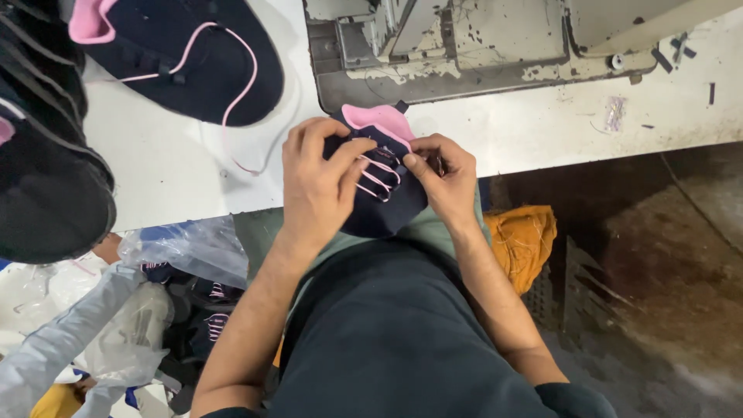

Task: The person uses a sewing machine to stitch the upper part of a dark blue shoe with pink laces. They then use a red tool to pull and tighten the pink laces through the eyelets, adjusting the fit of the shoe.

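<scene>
i hold a small navy fabric shoe upper with a pink tongue and pink laces (379, 203) at the near edge of the white tabletop (178, 174), partly over my lap. my left hand (316, 184) wraps around its left side and grips it, thumb across the lace rows. my right hand (443, 176) is pinched on the lace end at the right side of the upper, fingertips pressed close together. by my reckoning i am midway through lacing, with several pink rows already crossing the front; the next pull would call for keeping the upper steady and the lace snug without puckering the cloth. a finished-looking navy shoe with pink lace (190, 58) lies well apart at the far left of the tabletop. the grey, paint-chipped base of a sewing machine (464, 54) sits just beyond my hands. clear plastic bags (131, 317) with more dark pieces lie on the left below, an orange cloth (522, 236) by my right knee, over a dirty floor (665, 271).
</scene>
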